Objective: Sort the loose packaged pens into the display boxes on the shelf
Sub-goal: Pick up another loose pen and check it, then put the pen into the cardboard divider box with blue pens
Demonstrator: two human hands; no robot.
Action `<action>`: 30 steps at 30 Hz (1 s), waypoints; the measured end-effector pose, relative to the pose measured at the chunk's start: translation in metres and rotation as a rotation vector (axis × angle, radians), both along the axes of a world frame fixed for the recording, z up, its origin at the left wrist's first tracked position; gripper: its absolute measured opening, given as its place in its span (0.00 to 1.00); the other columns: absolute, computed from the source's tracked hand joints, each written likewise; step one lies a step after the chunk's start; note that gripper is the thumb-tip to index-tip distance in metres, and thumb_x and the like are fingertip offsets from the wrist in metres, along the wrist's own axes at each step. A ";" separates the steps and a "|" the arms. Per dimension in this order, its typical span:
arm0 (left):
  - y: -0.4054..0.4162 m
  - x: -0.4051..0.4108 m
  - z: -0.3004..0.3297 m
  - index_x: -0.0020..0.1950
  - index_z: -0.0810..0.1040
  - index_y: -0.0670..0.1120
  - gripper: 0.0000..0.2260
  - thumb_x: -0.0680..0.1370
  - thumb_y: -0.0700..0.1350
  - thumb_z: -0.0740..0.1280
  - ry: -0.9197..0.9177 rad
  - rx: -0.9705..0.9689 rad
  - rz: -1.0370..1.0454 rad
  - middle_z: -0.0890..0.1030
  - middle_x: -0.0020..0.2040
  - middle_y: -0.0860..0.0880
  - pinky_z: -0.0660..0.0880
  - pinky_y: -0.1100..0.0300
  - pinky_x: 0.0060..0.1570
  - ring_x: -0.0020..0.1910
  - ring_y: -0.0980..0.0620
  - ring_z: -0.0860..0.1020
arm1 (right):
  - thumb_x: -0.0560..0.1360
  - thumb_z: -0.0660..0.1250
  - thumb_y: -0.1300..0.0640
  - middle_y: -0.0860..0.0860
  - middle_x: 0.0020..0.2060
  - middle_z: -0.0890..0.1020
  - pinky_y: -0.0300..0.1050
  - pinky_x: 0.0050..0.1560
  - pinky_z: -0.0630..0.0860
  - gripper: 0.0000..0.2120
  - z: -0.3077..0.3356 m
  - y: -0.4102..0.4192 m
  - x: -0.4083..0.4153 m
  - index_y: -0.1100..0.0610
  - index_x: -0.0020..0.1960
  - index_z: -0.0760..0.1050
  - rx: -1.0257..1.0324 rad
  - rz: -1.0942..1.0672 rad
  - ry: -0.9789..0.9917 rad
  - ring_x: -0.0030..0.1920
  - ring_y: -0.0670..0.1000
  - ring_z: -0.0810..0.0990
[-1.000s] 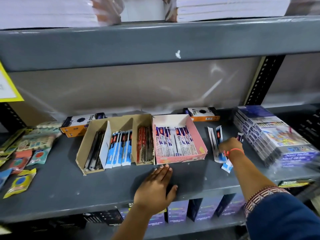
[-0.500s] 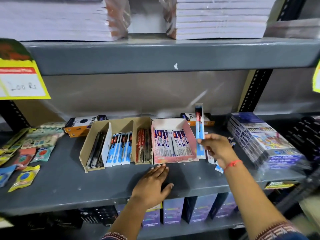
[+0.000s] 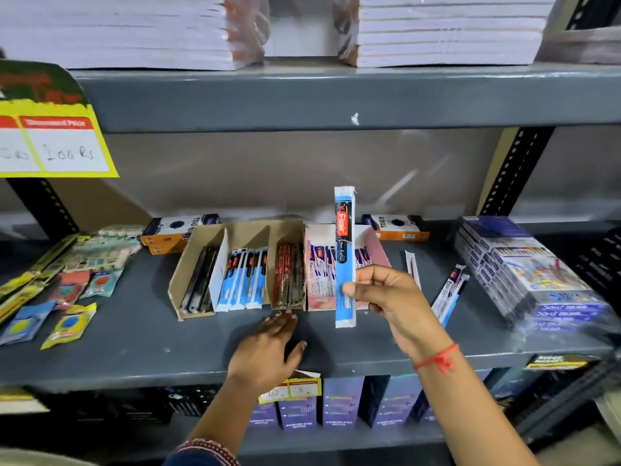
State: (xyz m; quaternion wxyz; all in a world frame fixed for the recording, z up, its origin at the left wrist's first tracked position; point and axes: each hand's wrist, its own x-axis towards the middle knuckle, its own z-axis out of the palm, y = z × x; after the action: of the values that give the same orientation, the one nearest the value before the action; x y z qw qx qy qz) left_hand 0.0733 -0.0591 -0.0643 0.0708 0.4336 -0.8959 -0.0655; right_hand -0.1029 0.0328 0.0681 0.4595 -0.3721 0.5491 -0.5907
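Observation:
My right hand holds a blue packaged pen upright by its lower half, in front of the pink display box. That box holds white and blue pen packs. To its left a brown cardboard display box has compartments with dark pens, blue packs and red pens. My left hand lies flat on the grey shelf, fingers apart, just below the red pens. Two loose packaged pens remain on the shelf to the right: a white one and a blue one.
A stack of wrapped colour-pencil boxes fills the right end of the shelf. Two orange and black boxes stand at the back. Eraser packets lie scattered at the left. A yellow price sign hangs upper left.
My right hand picked a blue packaged pen from the loose ones at the right, raised it upright and carried it left in front of the pink box. My left hand stayed flat.

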 end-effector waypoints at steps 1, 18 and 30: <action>0.000 0.000 0.000 0.74 0.58 0.49 0.37 0.70 0.65 0.38 -0.003 0.004 0.003 0.60 0.74 0.52 0.62 0.56 0.67 0.73 0.52 0.56 | 0.70 0.67 0.74 0.43 0.21 0.81 0.25 0.22 0.66 0.12 0.000 -0.001 0.001 0.60 0.34 0.76 -0.008 0.003 -0.001 0.20 0.36 0.75; -0.001 0.059 -0.004 0.75 0.51 0.47 0.55 0.58 0.73 0.20 0.044 0.014 0.142 0.52 0.76 0.51 0.41 0.61 0.68 0.74 0.54 0.48 | 0.70 0.66 0.73 0.52 0.28 0.79 0.29 0.21 0.68 0.12 -0.009 -0.057 0.045 0.56 0.38 0.75 0.158 0.097 0.139 0.21 0.42 0.74; -0.018 0.104 -0.008 0.57 0.79 0.40 0.29 0.76 0.61 0.51 0.128 -0.074 0.316 0.82 0.55 0.42 0.76 0.47 0.51 0.53 0.45 0.80 | 0.68 0.63 0.73 0.55 0.29 0.76 0.45 0.37 0.77 0.16 -0.009 -0.181 0.093 0.57 0.28 0.69 0.309 0.212 0.778 0.36 0.55 0.79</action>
State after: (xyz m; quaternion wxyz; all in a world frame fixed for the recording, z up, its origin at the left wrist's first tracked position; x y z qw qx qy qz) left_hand 0.1778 -0.0776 -0.0726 0.1530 0.5610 -0.8121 -0.0479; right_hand -0.0103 -0.1478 0.0595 0.3267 -0.5483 0.7220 -0.2669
